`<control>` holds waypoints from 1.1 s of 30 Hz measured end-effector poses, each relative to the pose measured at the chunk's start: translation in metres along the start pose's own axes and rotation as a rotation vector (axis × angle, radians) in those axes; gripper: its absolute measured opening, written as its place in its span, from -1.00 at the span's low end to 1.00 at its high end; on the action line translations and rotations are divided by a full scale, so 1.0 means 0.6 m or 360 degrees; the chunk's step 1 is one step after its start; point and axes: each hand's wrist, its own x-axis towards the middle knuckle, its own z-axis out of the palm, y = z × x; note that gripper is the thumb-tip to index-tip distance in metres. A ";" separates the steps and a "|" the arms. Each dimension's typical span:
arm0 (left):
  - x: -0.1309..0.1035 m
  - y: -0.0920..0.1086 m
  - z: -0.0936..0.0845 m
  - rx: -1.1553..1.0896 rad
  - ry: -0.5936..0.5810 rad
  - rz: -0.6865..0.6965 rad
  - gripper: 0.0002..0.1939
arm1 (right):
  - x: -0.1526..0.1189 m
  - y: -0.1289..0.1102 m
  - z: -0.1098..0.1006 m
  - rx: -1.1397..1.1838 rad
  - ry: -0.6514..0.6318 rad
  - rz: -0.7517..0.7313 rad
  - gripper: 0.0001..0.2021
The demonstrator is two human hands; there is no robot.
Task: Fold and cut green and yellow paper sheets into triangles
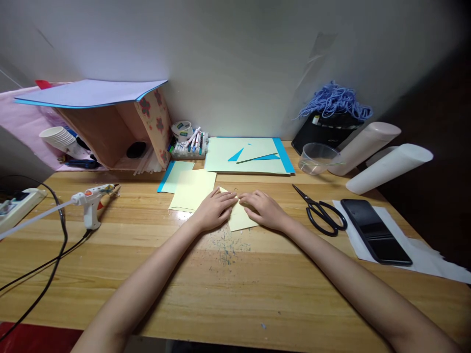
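Observation:
A sheet of pale yellow paper (243, 220) lies on the wooden table between my hands, its near corner towards me and one far edge raised or folded. My left hand (217, 210) rests over its left side, fingers bent together and holding it at the middle. From the right, my right hand (265, 208) holds the same paper with curled fingertips and thumb. The fingertips of both hands nearly meet at the fold, and they hide part of it.
More yellow sheets (191, 191) lie just left, and a larger stack (224, 156) with blue offcuts is behind. Scissors (321, 211) and a phone (375, 230) are right. A hot glue gun (91, 206) with a black cable stands left. Small scraps (228, 247) litter the table.

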 end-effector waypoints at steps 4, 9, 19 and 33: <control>0.001 0.001 -0.001 -0.0002 0.0004 -0.0014 -0.62 | 0.001 -0.003 -0.001 -0.0028 -0.0001 0.0001 -0.80; -0.002 0.002 -0.003 -0.0040 0.0133 -0.0169 -0.60 | 0.002 -0.009 0.006 -0.0016 0.0082 0.0262 -0.76; -0.004 -0.006 -0.001 -0.0264 0.0382 -0.0446 -0.58 | -0.002 -0.022 0.011 0.0249 0.0005 0.0902 -0.77; -0.003 0.019 -0.014 -0.1248 -0.0068 -0.0635 -0.63 | 0.005 -0.047 0.008 0.1896 -0.0077 0.0795 -0.73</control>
